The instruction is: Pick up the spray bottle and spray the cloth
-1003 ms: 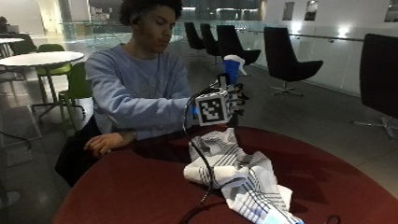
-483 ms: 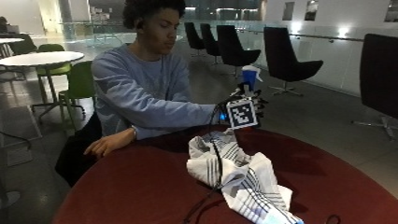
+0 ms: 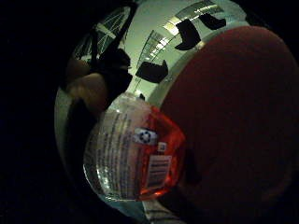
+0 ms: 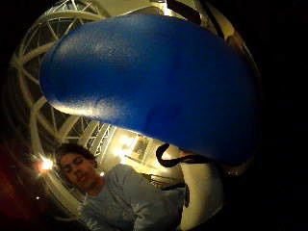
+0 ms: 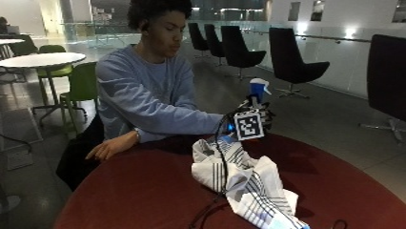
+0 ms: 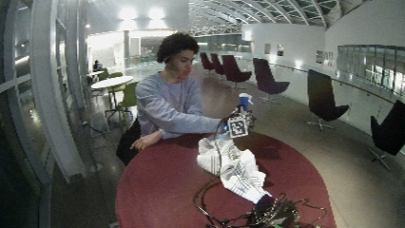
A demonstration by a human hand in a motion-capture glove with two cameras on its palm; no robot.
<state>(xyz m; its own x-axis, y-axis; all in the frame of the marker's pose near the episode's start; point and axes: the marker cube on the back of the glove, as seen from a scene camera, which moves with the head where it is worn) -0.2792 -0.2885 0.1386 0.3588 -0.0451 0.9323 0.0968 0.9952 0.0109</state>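
In the outside view my gloved right hand [image 5: 266,116] grips the spray bottle [image 5: 258,88] upright, just beyond the far end of the cloth [image 5: 244,177]. The bottle's blue spray head sticks up above the hand; its lower part is hidden behind the hand. The white striped cloth lies crumpled on the round red table [image 5: 139,191]. The palm views show the bottle's clear body with a red label [image 3: 128,156] over the table [image 3: 233,116], and the blue spray head [image 4: 154,82] close to the palm. The wide view shows the same bottle [image 6: 244,99], hand [image 6: 249,118] and cloth [image 6: 231,164].
The person's bare left hand [image 5: 107,150] rests on the near table edge. A cable bundle and equipment [image 6: 272,216] sit at the table's front end. Black chairs [image 5: 289,59] stand behind the table, and a white table [image 5: 41,59] with green chairs stands beyond the person.
My right hand has carried the spray bottle to the right and slightly lower, from over the cloth's near end to beyond its far end. The cloth has not moved.
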